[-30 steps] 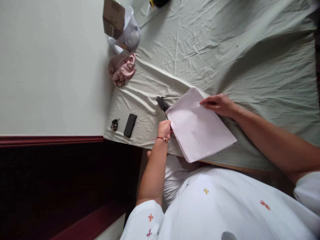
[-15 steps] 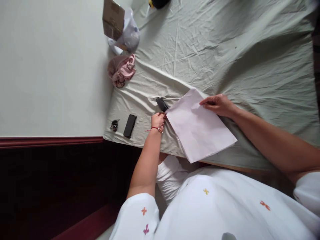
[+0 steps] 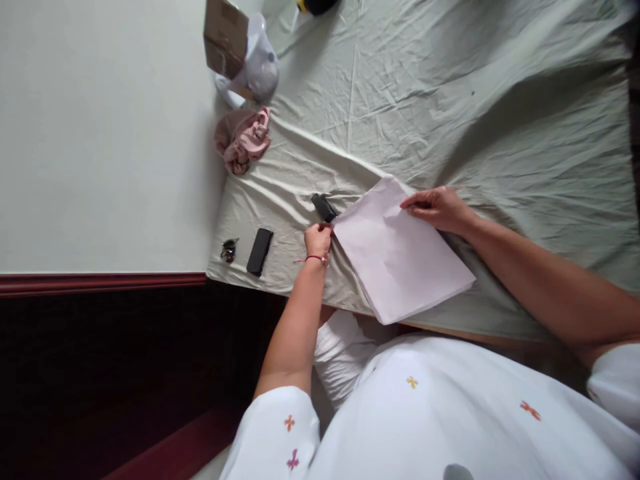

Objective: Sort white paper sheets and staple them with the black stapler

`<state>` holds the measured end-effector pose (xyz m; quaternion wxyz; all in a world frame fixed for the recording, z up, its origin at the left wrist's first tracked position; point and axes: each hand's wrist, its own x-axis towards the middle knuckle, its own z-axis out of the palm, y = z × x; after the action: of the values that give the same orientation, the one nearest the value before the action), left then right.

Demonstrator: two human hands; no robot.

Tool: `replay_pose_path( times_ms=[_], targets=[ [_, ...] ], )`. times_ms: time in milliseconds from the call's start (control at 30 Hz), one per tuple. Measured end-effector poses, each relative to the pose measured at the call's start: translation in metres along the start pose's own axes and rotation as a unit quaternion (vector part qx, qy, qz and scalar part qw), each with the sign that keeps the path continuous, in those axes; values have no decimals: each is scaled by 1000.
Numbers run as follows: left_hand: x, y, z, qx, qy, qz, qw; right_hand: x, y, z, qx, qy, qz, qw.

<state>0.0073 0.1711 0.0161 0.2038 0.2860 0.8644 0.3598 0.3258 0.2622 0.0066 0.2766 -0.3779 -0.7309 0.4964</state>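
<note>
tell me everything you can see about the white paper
The white paper looks like a thin stack of plain sheets, with layered edges along its near right side and no print visible. It lies turned cornerwise on the pale green cloth, its near corner reaching the cloth's near edge, and is slightly buckled beside the right hand, whose fingertips touch it. The left hand is at its left corner, its grip unclear, beside a black object.
</note>
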Motion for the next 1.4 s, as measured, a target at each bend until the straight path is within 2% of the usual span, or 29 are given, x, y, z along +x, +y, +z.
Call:
replay_pose_path(
  times_ms=[267, 500, 667, 733, 800, 900, 967, 1067, 1400],
  targets=[
    [7, 2, 1, 41, 2, 13, 999, 1, 3, 2, 0, 9, -6, 1000],
    [12, 6, 1, 121, 18, 60, 991, 0, 3, 7, -8, 24, 2, 1000],
    [8, 10, -2, 110, 21, 72, 991, 1, 2, 7, -27, 27, 0, 999],
    [6, 10, -5, 93, 42, 101, 990, 1, 2, 6, -32, 26, -2, 999],
    [5, 9, -8, 79, 60, 165, 981, 1, 1, 5, -35, 26, -4, 999],
    [6, 7, -14, 68, 22, 272, 960, 1, 1, 6, -35, 29, -4, 999],
    [8, 5, -16, 74, -27, 305, 949, 0, 1, 6, -32, 30, -2, 999],
    [11, 2, -20, 93, -69, 321, 940, 0, 1, 6, -26, 27, 0, 999],
    [17, -3, -33, 143, -103, 370, 912, -1, -1, 6, -19, 26, 11, 999]
  ],
)
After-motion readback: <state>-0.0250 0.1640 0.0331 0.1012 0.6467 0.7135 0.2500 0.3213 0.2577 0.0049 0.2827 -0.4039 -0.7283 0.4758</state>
